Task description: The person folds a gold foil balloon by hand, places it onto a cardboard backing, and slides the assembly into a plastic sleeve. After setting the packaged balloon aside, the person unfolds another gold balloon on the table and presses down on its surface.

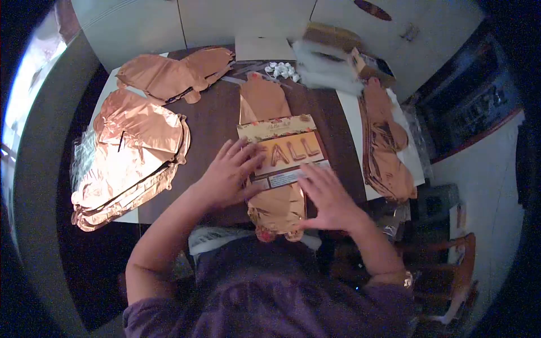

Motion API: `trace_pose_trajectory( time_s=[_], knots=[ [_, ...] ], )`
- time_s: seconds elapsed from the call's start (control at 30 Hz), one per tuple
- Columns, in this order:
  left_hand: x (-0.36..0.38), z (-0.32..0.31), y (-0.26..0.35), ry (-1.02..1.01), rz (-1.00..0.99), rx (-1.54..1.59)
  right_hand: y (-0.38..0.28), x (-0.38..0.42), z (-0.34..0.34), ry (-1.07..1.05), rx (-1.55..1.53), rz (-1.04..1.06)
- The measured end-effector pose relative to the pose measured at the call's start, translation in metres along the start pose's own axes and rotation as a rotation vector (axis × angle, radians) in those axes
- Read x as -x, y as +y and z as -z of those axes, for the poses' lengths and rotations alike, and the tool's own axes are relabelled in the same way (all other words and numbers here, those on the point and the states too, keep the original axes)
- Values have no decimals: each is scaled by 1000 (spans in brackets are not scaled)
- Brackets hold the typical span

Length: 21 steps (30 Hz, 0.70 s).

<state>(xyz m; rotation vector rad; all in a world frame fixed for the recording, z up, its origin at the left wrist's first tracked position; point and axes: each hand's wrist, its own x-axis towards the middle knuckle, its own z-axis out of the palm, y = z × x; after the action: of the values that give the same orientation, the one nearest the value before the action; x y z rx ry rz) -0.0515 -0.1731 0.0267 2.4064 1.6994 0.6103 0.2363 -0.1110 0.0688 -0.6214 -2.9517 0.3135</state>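
Nearest the person, a stack of rose-gold foil balloons (277, 209) lay at the table's (214, 127) front edge w/ a printed card (284, 149) reading "FALL" on top. Left hand (228, 174) lay flat, fingers spread, on the card's left side & the foil under it; right hand (329, 198) lay flat & open on the card's lower right corner & the foil, gripping nothing. Further left, a big foil pile (127, 160); right, another pile (389, 149). At the back: more foil (174, 73), small white bits (282, 70), a cardboard box (369, 65).
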Motion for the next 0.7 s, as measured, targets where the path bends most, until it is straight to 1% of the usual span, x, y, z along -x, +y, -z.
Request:
trace_pose_trajectory(
  time_s=[0.03, 0.07, 0.13, 0.17, 0.23, 0.27, 0.33, 0.37, 0.47, 0.5, 0.57, 0.67, 0.7],
  knots=[
    [-3, -8, -10, -7, 22, -47, -1, 0, -13, -122, -5, 2],
    [-4, -11, -19, -18, 46, -95, -3, 0, -22, -135, 7, 28],
    [-5, 4, -27, -7, 42, -136, -6, 1, -34, -154, 31, 78],
    [-4, 11, -29, -7, 45, -152, -8, 4, -35, -107, 0, 69],
    [2, 12, -39, 28, 47, -123, -2, 15, -52, 9, 184, 143],
    [4, 10, -41, 14, 27, -110, 1, 19, -60, 70, 280, 181],
    [6, 9, -37, -14, -9, -81, 0, 23, -64, 191, 193, 179],
    [7, 9, -31, -29, -64, -5, -1, 24, -66, 251, 147, 176],
    [14, -1, -9, 3, -141, 99, 5, 26, -72, 336, 112, 232],
    [17, -7, -5, -42, -133, 56, 3, 29, -73, 355, 73, 215],
    [22, -8, 2, -60, -132, 51, 1, 32, -75, 391, -7, 188],
    [27, -8, 9, -62, -143, 59, -5, 30, -70, 485, 100, 107],
    [28, -8, 11, -60, -152, 67, -5, 31, -72, 472, 88, 113]
  ],
)
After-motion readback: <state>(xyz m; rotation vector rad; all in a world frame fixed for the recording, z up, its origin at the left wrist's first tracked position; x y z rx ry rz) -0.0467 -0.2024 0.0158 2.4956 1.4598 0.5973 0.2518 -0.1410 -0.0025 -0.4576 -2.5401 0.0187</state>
